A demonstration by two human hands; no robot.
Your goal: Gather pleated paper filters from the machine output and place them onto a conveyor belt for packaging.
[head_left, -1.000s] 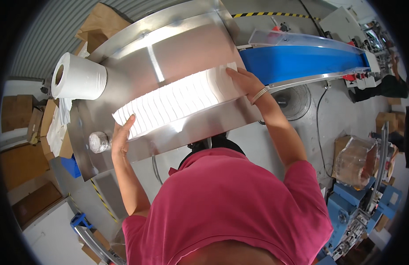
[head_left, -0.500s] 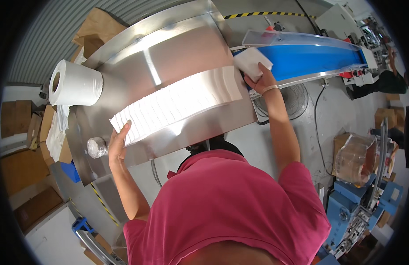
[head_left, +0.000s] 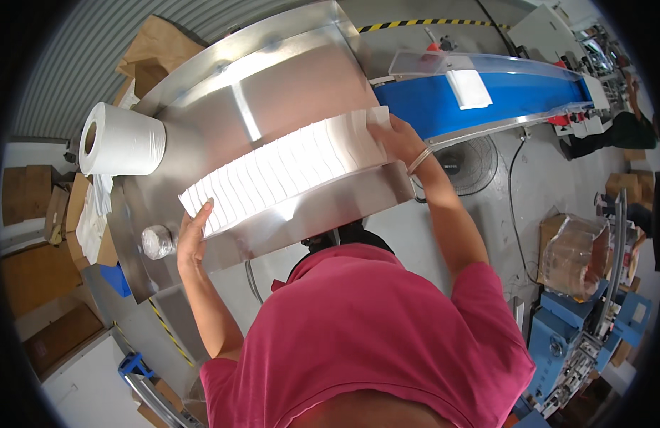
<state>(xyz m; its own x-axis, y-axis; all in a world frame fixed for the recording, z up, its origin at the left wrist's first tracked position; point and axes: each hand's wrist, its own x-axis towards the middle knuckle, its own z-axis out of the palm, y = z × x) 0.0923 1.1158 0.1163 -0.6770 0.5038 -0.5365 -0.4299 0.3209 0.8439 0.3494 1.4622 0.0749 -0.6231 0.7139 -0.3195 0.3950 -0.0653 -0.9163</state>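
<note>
Though under stack (head_left: 280, 167), steel workroom table (head_left: 301, 78)

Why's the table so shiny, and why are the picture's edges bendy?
In the head view, light glares off the metal table; there too, the row of folded white sheets looks nearly washed out; the head view's fisheye lens curves straight edges and leaves dark corners.

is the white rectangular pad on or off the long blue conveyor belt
On: the white rectangular pad lies on the blue conveyor belt, blue showing either side, with the right hand apart from it.
</note>
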